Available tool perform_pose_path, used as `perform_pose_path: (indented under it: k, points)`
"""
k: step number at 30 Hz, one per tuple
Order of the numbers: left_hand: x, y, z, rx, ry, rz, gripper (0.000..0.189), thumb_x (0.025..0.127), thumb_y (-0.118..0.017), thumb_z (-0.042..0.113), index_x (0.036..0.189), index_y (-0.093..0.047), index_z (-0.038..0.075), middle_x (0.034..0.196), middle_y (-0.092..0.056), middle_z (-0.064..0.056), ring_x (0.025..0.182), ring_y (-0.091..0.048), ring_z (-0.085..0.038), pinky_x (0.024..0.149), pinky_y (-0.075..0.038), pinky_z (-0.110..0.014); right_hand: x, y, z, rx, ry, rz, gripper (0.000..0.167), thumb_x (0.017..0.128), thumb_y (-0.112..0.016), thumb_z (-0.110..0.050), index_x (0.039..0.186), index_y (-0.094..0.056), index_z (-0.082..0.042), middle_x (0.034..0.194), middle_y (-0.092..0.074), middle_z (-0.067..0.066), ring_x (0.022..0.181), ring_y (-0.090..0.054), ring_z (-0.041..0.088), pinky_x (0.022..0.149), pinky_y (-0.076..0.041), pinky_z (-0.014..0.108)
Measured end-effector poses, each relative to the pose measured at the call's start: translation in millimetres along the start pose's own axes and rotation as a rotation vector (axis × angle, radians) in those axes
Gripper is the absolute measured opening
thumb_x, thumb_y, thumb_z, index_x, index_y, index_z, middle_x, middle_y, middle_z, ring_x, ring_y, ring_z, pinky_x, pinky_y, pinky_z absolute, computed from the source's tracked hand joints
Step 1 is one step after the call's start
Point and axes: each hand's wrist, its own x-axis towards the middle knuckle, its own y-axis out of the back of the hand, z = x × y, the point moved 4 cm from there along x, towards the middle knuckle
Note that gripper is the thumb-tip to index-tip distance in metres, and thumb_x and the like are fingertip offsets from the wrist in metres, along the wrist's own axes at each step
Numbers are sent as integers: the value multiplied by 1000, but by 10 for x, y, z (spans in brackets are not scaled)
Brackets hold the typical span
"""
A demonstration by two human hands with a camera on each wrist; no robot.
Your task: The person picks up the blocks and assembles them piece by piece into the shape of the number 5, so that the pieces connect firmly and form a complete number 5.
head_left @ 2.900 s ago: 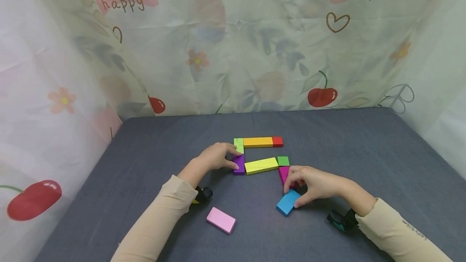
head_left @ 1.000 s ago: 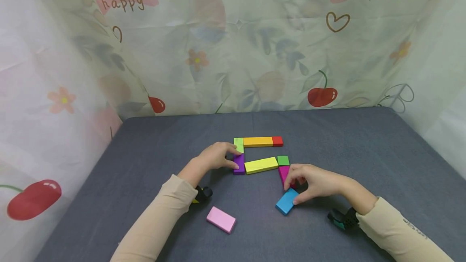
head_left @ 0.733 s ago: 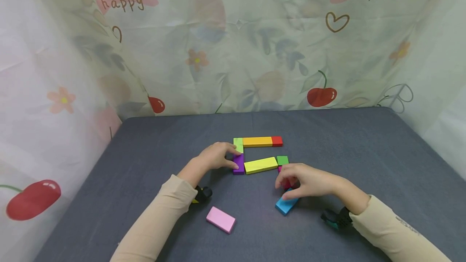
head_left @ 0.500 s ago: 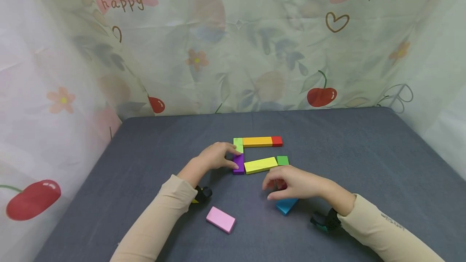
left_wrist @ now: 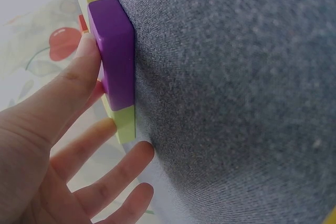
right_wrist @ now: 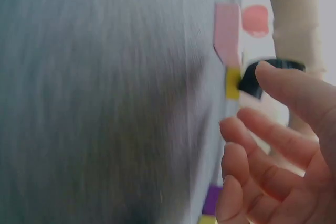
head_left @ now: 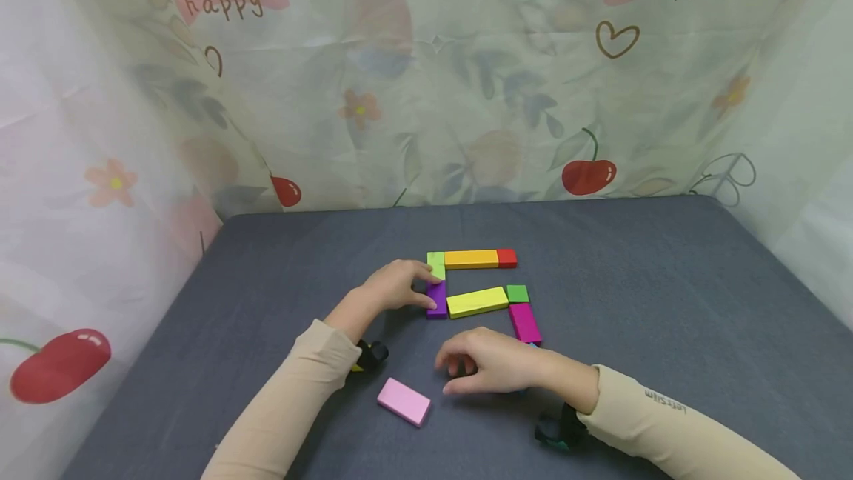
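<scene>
My left hand (head_left: 393, 286) rests its thumb and a finger on a purple block (left_wrist: 118, 51); in the left wrist view the other fingers spread loosely beside it. A light green block (head_left: 436, 264) adjoins the purple one. Holding nothing, my right hand (head_left: 496, 361) hovers over the table with relaxed fingers. It is to the right of a loose pink block (head_left: 403, 402). Behind it a magenta block (head_left: 526, 323) lies flat, touching a small green block (head_left: 517, 293). Only a sliver of the blue block (head_left: 532, 345) shows past my right wrist.
A yellow block (head_left: 477, 303) lies slightly slanted between the purple and green blocks. An orange block (head_left: 470, 259) and a red block (head_left: 506, 258) form the far row. Grey cloth covers the table (head_left: 320, 243); a patterned curtain (head_left: 440, 95) hangs behind.
My right hand has let go of the blue block and moved left and nearer, towards the pink block. The magenta block has come into fuller sight. My left hand stays put.
</scene>
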Motion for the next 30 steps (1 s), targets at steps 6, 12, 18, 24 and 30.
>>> perform_pose_path:
  k: [6,12,18,24,30]
  points:
    - [5,6,2,0,-3,1,49,77,-74,36,123,-63,19,139,-52,-6,133,-44,-26,110,-36,-44,82,-128,-76,31,-89,-42,29,82,-71,-31,105,-65,-14,85,-62,-7,68,-49,-1,64,-44,12]
    - [6,5,4,-2,1,1,49,78,-74,35,123,-63,19,139,-52,-6,133,-44,-26,110,-35,-44,147,-209,-177,-25,-112,-40,33,80,-72,-36,103,-64,-14,83,-60,-7,67,-48,-1,62,-42,13]
    - [10,-2,-1,-3,8,0,49,78,-74,35,123,-63,20,140,-51,-6,134,-43,-26,111,-35,-45,192,-257,-241,-73,-151,-30,39,76,-74,-42,103,-63,-15,81,-57,-9,67,-45,-2,61,-40,14]
    - [2,2,-1,-4,5,1,49,78,-74,35,123,-63,20,140,-51,-6,134,-42,-27,111,-35,-45,218,-289,-289,-103,-194,-29,38,75,-75,-45,98,-63,-18,78,-54,-11,68,-46,-1,59,-40,15]
    - [-5,5,-2,-5,-14,9,49,78,-74,35,122,-64,19,139,-52,-6,133,-43,-26,110,-35,-44,225,-302,-328,-119,-209,-24,30,75,-75,-43,89,-62,-20,71,-51,-12,64,-44,0,56,-38,16]
